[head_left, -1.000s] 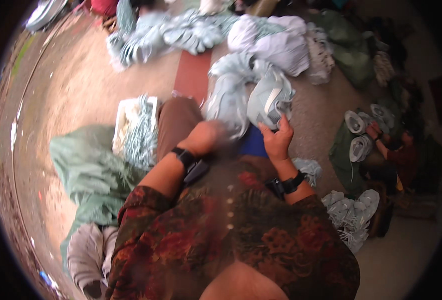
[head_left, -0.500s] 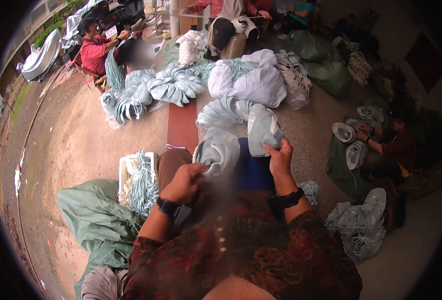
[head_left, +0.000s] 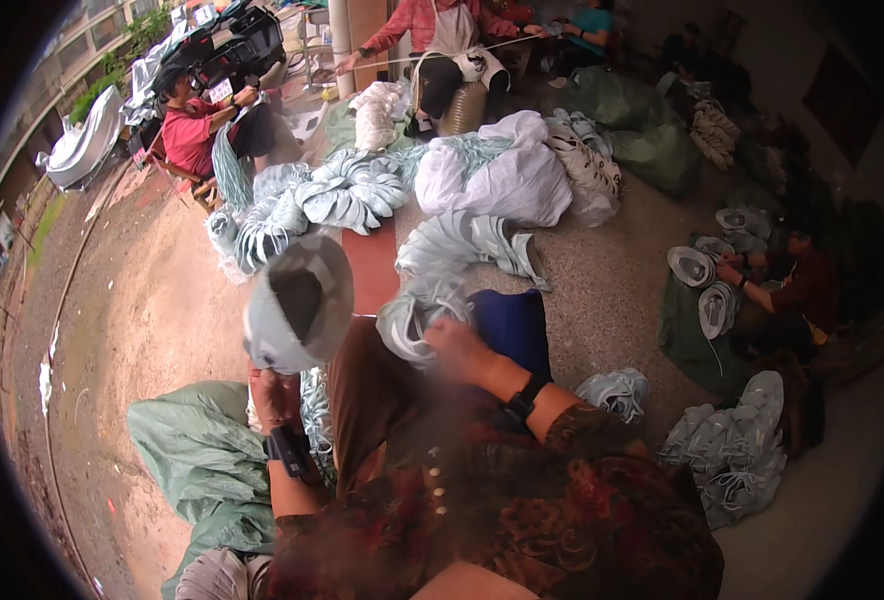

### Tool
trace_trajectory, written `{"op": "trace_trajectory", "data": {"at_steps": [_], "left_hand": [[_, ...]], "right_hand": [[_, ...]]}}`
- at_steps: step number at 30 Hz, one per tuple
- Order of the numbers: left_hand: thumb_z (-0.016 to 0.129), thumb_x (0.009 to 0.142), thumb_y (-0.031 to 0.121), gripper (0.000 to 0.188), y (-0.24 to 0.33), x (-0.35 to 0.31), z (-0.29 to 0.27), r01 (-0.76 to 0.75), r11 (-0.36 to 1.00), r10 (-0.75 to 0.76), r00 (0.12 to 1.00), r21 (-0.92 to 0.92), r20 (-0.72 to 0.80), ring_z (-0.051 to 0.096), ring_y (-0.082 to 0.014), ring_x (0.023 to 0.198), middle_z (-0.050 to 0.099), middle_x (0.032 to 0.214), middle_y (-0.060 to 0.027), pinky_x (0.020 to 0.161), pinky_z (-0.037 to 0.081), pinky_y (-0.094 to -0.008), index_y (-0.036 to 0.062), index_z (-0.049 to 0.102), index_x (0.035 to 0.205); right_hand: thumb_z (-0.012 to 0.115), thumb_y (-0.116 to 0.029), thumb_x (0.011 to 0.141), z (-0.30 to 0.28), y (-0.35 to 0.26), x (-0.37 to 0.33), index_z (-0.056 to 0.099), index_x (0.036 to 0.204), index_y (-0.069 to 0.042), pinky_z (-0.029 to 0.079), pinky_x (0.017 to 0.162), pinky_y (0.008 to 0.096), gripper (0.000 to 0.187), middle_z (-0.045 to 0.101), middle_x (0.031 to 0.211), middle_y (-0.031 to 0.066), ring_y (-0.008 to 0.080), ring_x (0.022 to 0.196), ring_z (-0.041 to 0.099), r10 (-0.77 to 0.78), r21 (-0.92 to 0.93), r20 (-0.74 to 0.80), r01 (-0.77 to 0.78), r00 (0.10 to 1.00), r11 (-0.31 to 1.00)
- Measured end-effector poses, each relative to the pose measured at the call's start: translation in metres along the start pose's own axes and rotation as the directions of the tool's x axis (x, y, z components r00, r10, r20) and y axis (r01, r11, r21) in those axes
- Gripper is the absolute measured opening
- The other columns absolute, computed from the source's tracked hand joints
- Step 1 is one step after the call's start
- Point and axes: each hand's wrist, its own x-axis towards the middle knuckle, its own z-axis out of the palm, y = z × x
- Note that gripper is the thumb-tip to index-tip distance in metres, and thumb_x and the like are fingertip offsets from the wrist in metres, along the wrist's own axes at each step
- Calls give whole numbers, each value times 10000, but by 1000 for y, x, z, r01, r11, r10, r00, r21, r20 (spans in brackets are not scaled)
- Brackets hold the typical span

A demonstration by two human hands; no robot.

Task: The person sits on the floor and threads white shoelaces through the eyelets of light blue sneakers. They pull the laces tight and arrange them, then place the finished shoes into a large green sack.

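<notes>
My left hand [head_left: 275,398] is closed around the lower end of a pale grey-blue shoe upper [head_left: 297,303]. That upper is held up to the left of my knees, its dark opening showing, slightly blurred. Over my lap, my right hand [head_left: 459,352] has its fingers closed at the edge of a second pale shoe upper [head_left: 414,318], which has laces. Its fingertips are partly hidden. Just beyond lies a curved row of nested pale uppers [head_left: 467,243] on the floor.
Left of me are a green sack [head_left: 192,440] and, partly hidden, light blue laces [head_left: 317,410]. Laced uppers [head_left: 727,440] lie at right. Ahead are bundled uppers [head_left: 352,190] and a white sack [head_left: 497,180]. Several people sit around, one at right [head_left: 797,290] handling shoes.
My left hand has swung left and now raises an upper there. My right hand has moved left and down to the laced upper over my lap. The view has shifted slightly.
</notes>
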Motion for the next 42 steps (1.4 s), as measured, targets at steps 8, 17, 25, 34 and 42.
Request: {"op": "trace_trajectory", "data": {"at_steps": [8, 17, 25, 34, 42], "left_hand": [[736, 724, 149, 275, -20, -2, 24, 188, 937, -207, 978, 293, 33, 496, -74, 618, 603, 838, -16, 507, 375, -195, 57, 564, 917], [739, 703, 63, 185, -48, -2, 76, 199, 746, -345, 932, 636, 113, 482, -34, 582, 605, 746, 24, 518, 371, -183, 62, 595, 819], [706, 708, -28, 204, -78, -17, 78, 23, 531, -462, 845, 847, 267, 535, -90, 769, 584, 803, -23, 706, 442, -235, -8, 590, 875], [597, 697, 117, 83, -107, -10, 84, -656, 161, -515, 582, 738, 630, 603, -312, 701, 608, 709, -104, 706, 491, -389, 80, 593, 771], [657, 666, 85, 107, -133, -9, 85, -575, 225, -647, 515, 786, 562, 596, -282, 706, 598, 713, -91, 632, 478, -363, 84, 616, 765]], "right_hand": [[523, 38, 648, 2, -17, -8, 532, 862, -17, 433, 698, 453, 221, 556, 849, 205, 391, 874, 529, 44, 0, 272, -46, 961, 999], [543, -37, 692, 38, 0, -20, 555, 1032, -14, 391, 834, 475, 341, 576, 1002, 177, 347, 1086, 457, 54, -286, 381, 62, 923, 956], [562, -50, 714, 34, 24, -16, 520, 1196, -74, 344, 999, 364, 485, 529, 1197, 171, 312, 1167, 465, 309, -219, 666, -218, 679, 951], [586, -114, 811, -14, 29, -35, 553, 912, -5, 452, 716, 319, 152, 601, 894, 158, 229, 823, 601, 557, 390, -191, -458, 808, 799], [581, -317, 829, 29, 28, -12, 359, 1269, 66, 308, 1009, 438, 623, 334, 1289, 342, 468, 1184, 363, 468, -7, -33, -468, 883, 884]]}}
